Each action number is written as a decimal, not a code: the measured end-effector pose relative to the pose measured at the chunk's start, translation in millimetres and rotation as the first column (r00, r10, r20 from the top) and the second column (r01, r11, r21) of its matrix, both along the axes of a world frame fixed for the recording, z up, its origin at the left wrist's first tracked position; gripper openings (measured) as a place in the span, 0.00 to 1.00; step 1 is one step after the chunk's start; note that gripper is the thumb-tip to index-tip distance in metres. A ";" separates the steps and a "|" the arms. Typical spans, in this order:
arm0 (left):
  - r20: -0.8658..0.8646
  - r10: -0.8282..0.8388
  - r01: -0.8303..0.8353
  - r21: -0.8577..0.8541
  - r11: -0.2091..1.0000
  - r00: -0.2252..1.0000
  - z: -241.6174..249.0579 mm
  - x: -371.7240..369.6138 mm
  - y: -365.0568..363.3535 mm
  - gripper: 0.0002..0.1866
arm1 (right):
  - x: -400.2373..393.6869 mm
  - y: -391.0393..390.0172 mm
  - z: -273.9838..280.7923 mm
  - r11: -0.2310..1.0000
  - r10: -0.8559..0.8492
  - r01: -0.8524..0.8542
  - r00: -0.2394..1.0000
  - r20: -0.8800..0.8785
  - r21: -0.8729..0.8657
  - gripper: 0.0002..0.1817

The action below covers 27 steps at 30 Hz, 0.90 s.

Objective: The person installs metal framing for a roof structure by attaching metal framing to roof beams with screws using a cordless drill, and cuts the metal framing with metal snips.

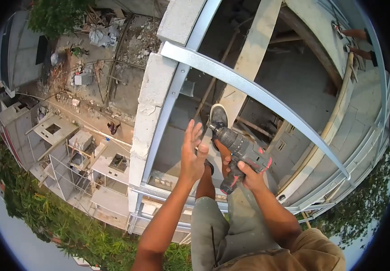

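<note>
Drill held over open framing, near side of the curved metal beam

Head view: the cordless drill [244, 149] sits just on the near side of the curved metal beam [253, 86], the right hand's [251, 176] fingers wrapped around its grip; the left hand [192, 156] is raised beside the chuck, empty, fingers extended and slightly parted. A loosened grip could drop the drill toward the floor below [294, 63]; swinging it outward could knock the beam. The shoe [219, 116] on the narrow plank [253, 45] under the beam leaves little margin for a misstep. The beam's left end meets the block wall [152, 86], limiting reach there; openings flank the plank.
</note>
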<state>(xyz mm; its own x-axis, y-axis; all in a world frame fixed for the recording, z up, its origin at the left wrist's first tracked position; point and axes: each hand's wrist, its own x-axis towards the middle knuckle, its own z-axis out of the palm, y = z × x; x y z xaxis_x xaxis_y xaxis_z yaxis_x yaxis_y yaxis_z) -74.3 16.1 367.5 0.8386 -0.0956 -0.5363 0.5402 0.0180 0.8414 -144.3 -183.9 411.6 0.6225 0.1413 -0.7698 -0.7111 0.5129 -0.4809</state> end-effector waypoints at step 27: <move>-0.934 -0.134 -0.129 -0.185 0.974 0.330 304.6 -264.2 241.2 0.20 | -271.0 -114.5 210.2 0.705 0.515 -0.418 0.857 0.008 -0.573 0.09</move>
